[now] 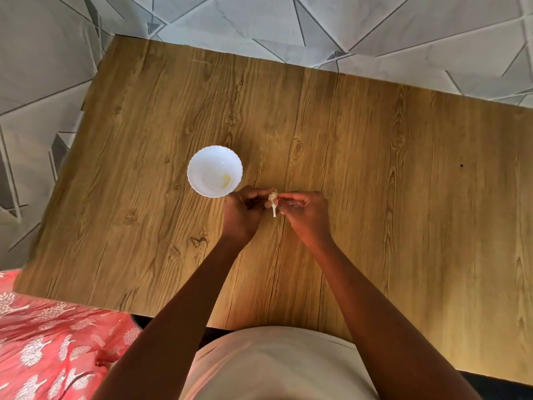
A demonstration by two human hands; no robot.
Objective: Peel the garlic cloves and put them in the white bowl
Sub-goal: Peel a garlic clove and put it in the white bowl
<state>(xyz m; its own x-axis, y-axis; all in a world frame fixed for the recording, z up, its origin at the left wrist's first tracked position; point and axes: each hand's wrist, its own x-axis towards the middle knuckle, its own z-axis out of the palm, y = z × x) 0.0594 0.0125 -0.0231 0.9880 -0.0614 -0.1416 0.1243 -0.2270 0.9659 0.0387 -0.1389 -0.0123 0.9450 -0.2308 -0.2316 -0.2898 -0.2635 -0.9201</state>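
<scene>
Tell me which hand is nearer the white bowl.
Left. The left hand sits just right of the bowl, almost at its near rim. The right hand is farther right, beyond the garlic both hands pinch.

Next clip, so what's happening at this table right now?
A person at a wooden table is working on a piece of garlic. The left hand and right hand both pinch it between fingertips, just above the tabletop, apparently pulling at its skin. A thin white stalk or strip of skin hangs below it. The white bowl sits just left of the hands and holds what looks like one small yellowish piece, likely a peeled clove.
</scene>
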